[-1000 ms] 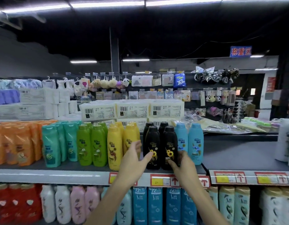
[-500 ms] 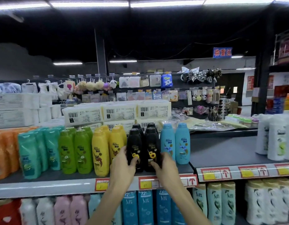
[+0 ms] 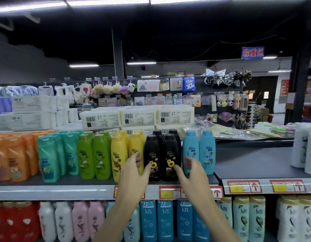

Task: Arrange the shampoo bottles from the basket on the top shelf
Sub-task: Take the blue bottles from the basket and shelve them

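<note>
Top shelf [image 3: 64,182], grey metal, front strip carrying red-and-yellow price tags [image 3: 243,187]: stocked left to right with upright plastic shampoo bottles in colour blocks, namely orange bottles [image 3: 13,158], teal bottles [image 3: 48,158], green bottles [image 3: 93,154], yellow bottles [image 3: 119,154], black bottles and light-blue bottles [image 3: 206,151]; bare grey board follows, then white bottles [image 3: 306,151] at the frame edge. Black bottles: four visible in two rows of two, sunflower labels facing out, the left front black bottle [image 3: 152,154] and right front black bottle [image 3: 169,154] side by side near the shelf's front edge. Left hand [image 3: 133,173]: raised just left of that pair, fingers loosely curved before a yellow bottle, thumb tip at the left label; contact cannot be told. Right hand [image 3: 191,172]: just right of the pair, fingers loosely curled before a light-blue bottle, thumb toward the right label; nothing gripped. Hands apart, the pair between them. Behind: white wrapped packs [image 3: 139,116] with barcodes. Lower shelf: blue bottles [image 3: 165,220] and pink bottles [image 3: 81,222].
</note>
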### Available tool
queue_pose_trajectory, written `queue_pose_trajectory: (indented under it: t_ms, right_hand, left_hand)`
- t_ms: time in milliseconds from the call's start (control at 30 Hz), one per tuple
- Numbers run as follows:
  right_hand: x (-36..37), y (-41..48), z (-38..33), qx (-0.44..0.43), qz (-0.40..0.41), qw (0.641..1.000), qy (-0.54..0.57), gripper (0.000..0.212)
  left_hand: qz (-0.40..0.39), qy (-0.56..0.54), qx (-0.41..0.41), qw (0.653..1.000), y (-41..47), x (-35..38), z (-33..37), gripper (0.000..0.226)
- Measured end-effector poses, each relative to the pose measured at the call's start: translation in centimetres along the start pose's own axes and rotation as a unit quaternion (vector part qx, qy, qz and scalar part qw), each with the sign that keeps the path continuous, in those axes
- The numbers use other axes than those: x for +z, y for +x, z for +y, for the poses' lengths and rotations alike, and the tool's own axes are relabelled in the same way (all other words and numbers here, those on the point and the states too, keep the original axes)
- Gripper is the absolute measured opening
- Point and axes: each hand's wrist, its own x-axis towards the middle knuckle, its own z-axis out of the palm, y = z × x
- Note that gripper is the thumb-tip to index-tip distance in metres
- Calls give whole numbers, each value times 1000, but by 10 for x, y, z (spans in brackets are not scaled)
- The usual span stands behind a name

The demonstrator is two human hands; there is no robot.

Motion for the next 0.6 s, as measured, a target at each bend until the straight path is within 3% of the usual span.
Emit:
queue_pose_trajectory:
  t_ms: [133, 233, 333, 367, 433, 467, 600]
  right_hand:
    - [-31, -20, -28, -3, -26, 992, 124, 55]
    - [-45, -34, -55, 8, -70, 965, 253, 65]
    - [-47, -45, -81, 41, -118, 929, 348, 47]
    - [-46, -50, -90, 48, -138, 918, 367, 52]
    - [-42, -62, -102, 58, -163, 901, 398, 85]
    - [-40, -68, -107, 60, -171, 897, 403, 89]
    - [-19, -89, -113, 96, -196, 894, 392, 54]
  left_hand:
    - [14, -99, 5, 995, -21, -34, 20, 63]
    - [13, -196, -11, 980, -39, -64, 32, 68]
    - [1, -263, -37, 964, -53, -91, 37, 64]
    - [4, -279, -44, 959, -56, -100, 38, 64]
    - [10, -309, -65, 949, -62, -116, 39, 69]
    - [15, -319, -75, 945, -64, -123, 38, 68]
    - [26, -332, -120, 935, -83, -142, 20, 57]
